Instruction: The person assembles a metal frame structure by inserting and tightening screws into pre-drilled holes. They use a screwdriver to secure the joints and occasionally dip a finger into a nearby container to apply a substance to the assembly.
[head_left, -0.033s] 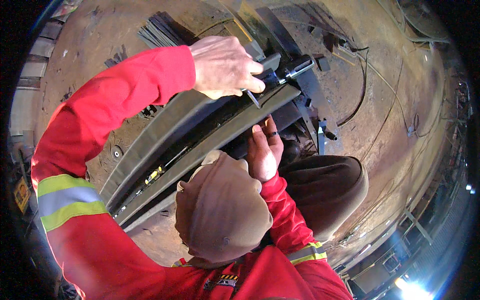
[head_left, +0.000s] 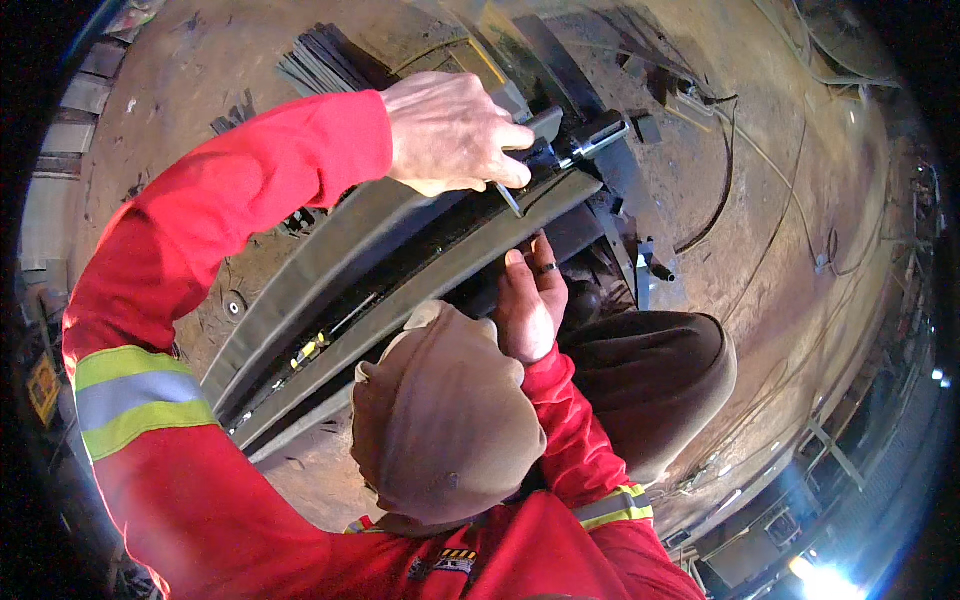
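Observation:
My left hand reaches over from the left, its fingers closed on a thin metal rod whose tip points down to a long curved steel beam. Below that tip, my right hand is raised with a dark ring on one finger. Its fingers are stretched up toward the beam's near edge, the fingertips at or touching it; nothing shows in them. Just right of my left hand lies a shiny metal cylinder, set across the beam's end. A second curved beam runs alongside, partly under my left forearm.
A yellow-handled tool lies between the beams. Flat steel bars are stacked at the far left. A black hose curves over the brown floor at right. My bent knee and a rounded brown cloth shape fill the near middle.

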